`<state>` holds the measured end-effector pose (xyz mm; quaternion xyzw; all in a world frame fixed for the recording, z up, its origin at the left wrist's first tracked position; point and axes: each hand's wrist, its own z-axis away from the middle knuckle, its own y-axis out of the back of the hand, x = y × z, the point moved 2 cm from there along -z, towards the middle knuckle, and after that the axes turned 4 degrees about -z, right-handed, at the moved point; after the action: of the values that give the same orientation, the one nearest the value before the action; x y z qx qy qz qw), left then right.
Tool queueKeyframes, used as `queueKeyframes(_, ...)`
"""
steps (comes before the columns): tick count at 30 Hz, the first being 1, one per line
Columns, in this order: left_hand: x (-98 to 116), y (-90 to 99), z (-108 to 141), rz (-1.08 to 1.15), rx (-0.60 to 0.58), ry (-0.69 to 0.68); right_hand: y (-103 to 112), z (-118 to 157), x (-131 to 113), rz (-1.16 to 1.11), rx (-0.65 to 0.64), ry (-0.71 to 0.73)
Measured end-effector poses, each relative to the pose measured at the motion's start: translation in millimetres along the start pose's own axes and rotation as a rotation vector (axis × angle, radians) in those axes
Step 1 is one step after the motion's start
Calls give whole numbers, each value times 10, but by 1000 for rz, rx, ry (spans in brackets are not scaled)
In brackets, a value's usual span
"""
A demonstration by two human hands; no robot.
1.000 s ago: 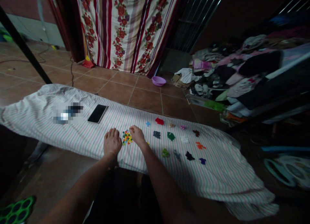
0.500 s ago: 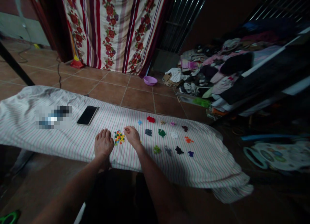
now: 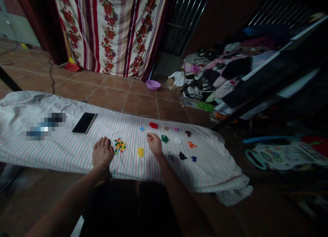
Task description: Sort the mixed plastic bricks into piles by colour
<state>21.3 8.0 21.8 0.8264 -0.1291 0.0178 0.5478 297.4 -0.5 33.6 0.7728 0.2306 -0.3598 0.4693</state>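
**Hands at small coloured pieces on a striped cloth**

Far left on the striped cloth [image 3: 64,151]: a blurred patch, then a dark phone [image 3: 83,122] lying flat, screen up, well apart from the hands.

Left hand [image 3: 102,153]: palm down on the cloth, fingers curled loosely under, holding nothing. It rests just beside the mixed pile [image 3: 119,145], a tight heap of tiny multicoloured pieces, yellow, green, red and blue among them.

Right of the pile: a small yellow cluster [image 3: 140,152] on its own, between the mixed pile and the right hand.

Right hand [image 3: 155,143]: fingers drawn together, thumb and forefinger pinched at the tips. Something tiny seems to sit in the pinch, but the light is too dim to be sure of it or its colour.

Past the right hand, sorted clusters lie apart from one another in loose rows: blue cluster [image 3: 141,129], red cluster [image 3: 153,125], green cluster [image 3: 164,139] just beside the knuckles, orange cluster [image 3: 191,145], black cluster [image 3: 182,156], purple cluster [image 3: 194,158].

Beyond the cloth: tiled floor, a purple bowl [image 3: 153,84] near a flowered curtain [image 3: 112,28], and to the right a heap of clothes [image 3: 217,76].
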Motion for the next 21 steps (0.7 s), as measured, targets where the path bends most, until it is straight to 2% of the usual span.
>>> queueKeyframes(4, -1, -11, 2, -8, 13, -4, 336, -48, 270, 11, 117, -96)
queueKeyframes(10, 2, -3, 7, 18, 14, 6, 695, -113, 546, 127, 185, -167)
queueKeyframes(15, 1, -14, 9, 43, 9, 15, 793, -183, 660, 188, 165, -179)
queueKeyframes(21, 9, 3, 6, 28, -1, 22, 749, -250, 744, 242, 128, -173)
